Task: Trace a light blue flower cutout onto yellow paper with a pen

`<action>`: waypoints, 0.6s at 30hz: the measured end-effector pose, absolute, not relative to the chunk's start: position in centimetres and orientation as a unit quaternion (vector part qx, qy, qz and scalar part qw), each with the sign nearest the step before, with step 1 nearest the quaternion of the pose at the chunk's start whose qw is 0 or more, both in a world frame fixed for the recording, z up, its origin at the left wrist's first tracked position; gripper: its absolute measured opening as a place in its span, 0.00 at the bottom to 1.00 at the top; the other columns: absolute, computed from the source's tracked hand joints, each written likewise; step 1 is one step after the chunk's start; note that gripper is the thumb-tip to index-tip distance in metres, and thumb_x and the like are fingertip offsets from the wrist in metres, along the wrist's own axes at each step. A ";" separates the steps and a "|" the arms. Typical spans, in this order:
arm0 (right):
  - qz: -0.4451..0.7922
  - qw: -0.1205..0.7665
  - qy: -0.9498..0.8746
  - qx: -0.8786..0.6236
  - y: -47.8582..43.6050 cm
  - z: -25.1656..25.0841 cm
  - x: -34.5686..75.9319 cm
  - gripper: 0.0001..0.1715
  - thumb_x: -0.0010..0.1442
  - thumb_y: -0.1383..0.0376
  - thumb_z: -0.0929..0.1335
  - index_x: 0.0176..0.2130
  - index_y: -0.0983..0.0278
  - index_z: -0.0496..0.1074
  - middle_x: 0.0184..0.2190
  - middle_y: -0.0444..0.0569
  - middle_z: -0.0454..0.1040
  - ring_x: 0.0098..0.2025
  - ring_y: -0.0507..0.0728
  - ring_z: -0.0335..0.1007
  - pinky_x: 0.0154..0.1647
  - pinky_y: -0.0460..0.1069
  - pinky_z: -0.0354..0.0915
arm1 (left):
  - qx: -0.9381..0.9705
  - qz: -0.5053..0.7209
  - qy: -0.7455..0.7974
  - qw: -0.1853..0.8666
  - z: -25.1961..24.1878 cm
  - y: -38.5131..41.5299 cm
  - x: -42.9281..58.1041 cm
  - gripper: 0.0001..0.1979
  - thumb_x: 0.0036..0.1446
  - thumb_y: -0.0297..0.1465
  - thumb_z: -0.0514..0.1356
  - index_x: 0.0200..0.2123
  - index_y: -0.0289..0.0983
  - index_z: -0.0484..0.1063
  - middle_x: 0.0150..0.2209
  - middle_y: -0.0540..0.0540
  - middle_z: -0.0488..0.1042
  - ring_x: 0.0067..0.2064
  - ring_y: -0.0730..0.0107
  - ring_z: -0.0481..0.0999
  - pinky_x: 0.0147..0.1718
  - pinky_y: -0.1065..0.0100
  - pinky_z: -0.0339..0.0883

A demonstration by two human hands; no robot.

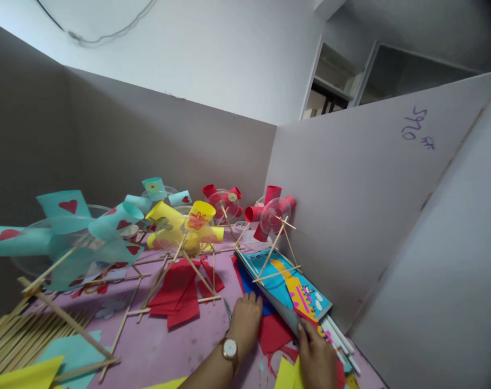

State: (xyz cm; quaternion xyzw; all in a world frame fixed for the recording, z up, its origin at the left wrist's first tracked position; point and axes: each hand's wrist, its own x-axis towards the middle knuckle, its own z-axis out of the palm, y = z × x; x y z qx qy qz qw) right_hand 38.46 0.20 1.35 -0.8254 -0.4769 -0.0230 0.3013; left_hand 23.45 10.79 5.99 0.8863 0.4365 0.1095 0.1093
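My right hand (316, 356) grips the near edge of a picture-covered paper pad (294, 281) and holds that edge tilted up off the table. Beneath the raised edge lies a sheet of blue paper (273, 307). My left hand (247, 317), with a watch (229, 349) on its wrist, has its fingers curled together on that blue sheet; the thumb side is hard to make out. Red paper (274, 334) pokes out between the hands. Scissors (228, 309) lie just left of my left hand, partly hidden by it.
Paper pinwheels on stick stands, blue (69, 229), yellow (188, 221) and red (273, 213), crowd the left and back. Red sheets (176, 294) and a bundle of wooden sticks (30, 343) lie on the pink table (148, 362). White tubes (340, 337) lie by the right partition (370, 200).
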 end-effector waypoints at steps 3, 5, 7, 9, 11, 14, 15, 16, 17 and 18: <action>-0.021 0.300 -0.480 -0.824 0.2 1.1 38.6 0.28 0.62 0.57 0.54 0.45 0.65 0.76 0.37 0.55 0.80 0.32 0.61 0.78 0.28 0.48 0.67 | 0.906 0.064 0.415 0.057 6.0 11.2 23.6 0.13 0.58 0.34 0.57 0.45 0.35 0.69 0.46 0.44 0.73 0.44 0.63 0.74 0.42 0.54 0.69; -0.017 0.299 -0.481 -0.824 0.1 1.0 38.6 0.28 0.62 0.57 0.54 0.46 0.65 0.75 0.39 0.55 0.80 0.33 0.61 0.78 0.29 0.48 0.68 | 0.917 0.047 0.396 0.032 6.2 11.3 23.3 0.12 0.58 0.34 0.58 0.44 0.35 0.69 0.45 0.45 0.73 0.43 0.64 0.74 0.41 0.55 0.70; -0.015 0.299 -0.481 -0.824 0.1 0.9 38.7 0.28 0.62 0.58 0.54 0.47 0.66 0.75 0.39 0.55 0.80 0.34 0.61 0.78 0.30 0.48 0.68 | 0.926 0.041 0.375 0.013 6.6 11.3 22.8 0.12 0.58 0.34 0.57 0.44 0.35 0.70 0.44 0.45 0.73 0.43 0.64 0.74 0.41 0.56 0.70; -0.014 0.298 -0.480 -0.825 0.1 0.9 38.8 0.28 0.62 0.58 0.55 0.47 0.66 0.75 0.39 0.54 0.80 0.34 0.61 0.78 0.29 0.48 0.68 | 0.934 0.043 0.355 0.000 6.9 11.2 22.1 0.11 0.58 0.33 0.57 0.43 0.35 0.70 0.44 0.45 0.73 0.44 0.64 0.74 0.41 0.56 0.70; -0.016 0.297 -0.477 -0.827 0.1 0.9 38.9 0.27 0.62 0.58 0.55 0.46 0.66 0.75 0.37 0.54 0.80 0.33 0.61 0.78 0.29 0.48 0.67 | 0.940 0.048 0.338 -0.003 7.1 10.9 21.4 0.10 0.59 0.32 0.57 0.43 0.35 0.70 0.43 0.45 0.73 0.44 0.64 0.74 0.41 0.56 0.70; -0.020 0.296 -0.474 -0.829 0.1 0.9 38.9 0.27 0.62 0.57 0.55 0.46 0.65 0.75 0.37 0.54 0.81 0.32 0.62 0.78 0.28 0.48 0.67 | 0.947 0.052 0.316 0.014 7.0 10.4 20.4 0.08 0.59 0.31 0.57 0.41 0.35 0.71 0.42 0.46 0.74 0.43 0.64 0.74 0.41 0.56 0.70; -0.021 0.295 -0.475 -0.829 0.0 1.0 38.9 0.27 0.62 0.57 0.55 0.46 0.65 0.75 0.37 0.54 0.81 0.32 0.62 0.78 0.28 0.48 0.67 | 0.949 0.054 0.311 0.026 6.9 10.2 20.2 0.08 0.59 0.31 0.57 0.40 0.35 0.71 0.41 0.46 0.74 0.43 0.65 0.74 0.40 0.57 0.71; -0.023 0.295 -0.475 -0.829 0.0 1.0 38.8 0.27 0.62 0.57 0.55 0.46 0.65 0.75 0.37 0.54 0.81 0.32 0.62 0.78 0.28 0.48 0.67 | 0.948 0.059 0.309 0.040 6.9 10.1 20.0 0.08 0.58 0.30 0.57 0.40 0.35 0.71 0.41 0.46 0.74 0.43 0.65 0.74 0.40 0.57 0.71; -0.025 0.294 -0.476 -0.829 0.0 1.0 38.8 0.27 0.62 0.57 0.55 0.46 0.65 0.75 0.37 0.54 0.81 0.32 0.61 0.78 0.28 0.48 0.67 | 0.946 0.067 0.312 0.054 6.9 10.0 19.8 0.07 0.58 0.30 0.58 0.40 0.35 0.71 0.41 0.46 0.74 0.43 0.64 0.74 0.40 0.57 0.71; -0.027 0.294 -0.476 -0.828 0.0 1.0 38.8 0.27 0.62 0.58 0.55 0.46 0.65 0.75 0.37 0.53 0.81 0.33 0.61 0.78 0.29 0.48 0.67 | 0.941 0.080 0.320 0.070 7.0 9.9 19.7 0.07 0.58 0.30 0.58 0.40 0.35 0.71 0.42 0.46 0.74 0.44 0.64 0.74 0.41 0.56 0.71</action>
